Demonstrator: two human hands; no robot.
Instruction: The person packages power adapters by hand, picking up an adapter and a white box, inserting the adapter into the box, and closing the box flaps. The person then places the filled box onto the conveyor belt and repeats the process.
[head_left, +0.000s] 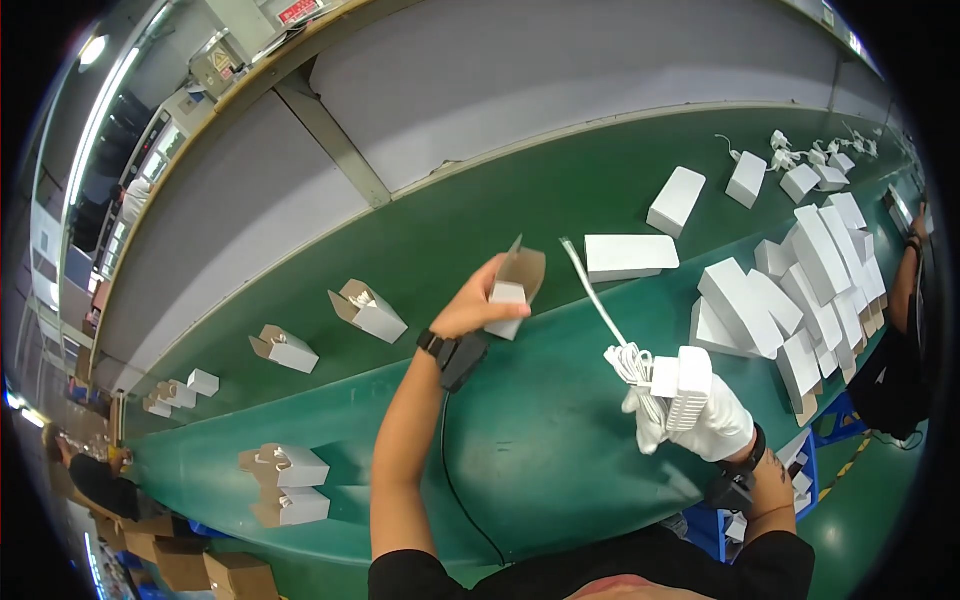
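My left hand [471, 303] is wrapped round a small white carton [506, 325] whose flaps stand up and show a grey-brown inside. It is bare and holds the carton above the green belt. White-gloved, my right hand [718, 425] grips a white power adapter [692, 385] with its bundled white cable [632, 366]. One cable end sticks out up and left, toward the carton but apart from it. Whether anything lies inside the held carton cannot be made out.
Open white cartons [290, 467] stand at left on the green belt [520, 450], with others behind. Closed cartons [740, 300] pile up at right. Loose adapters [785, 158] lie far right. Below right is a blue crate [708, 530]. A co-worker's arm [908, 270] shows at right.
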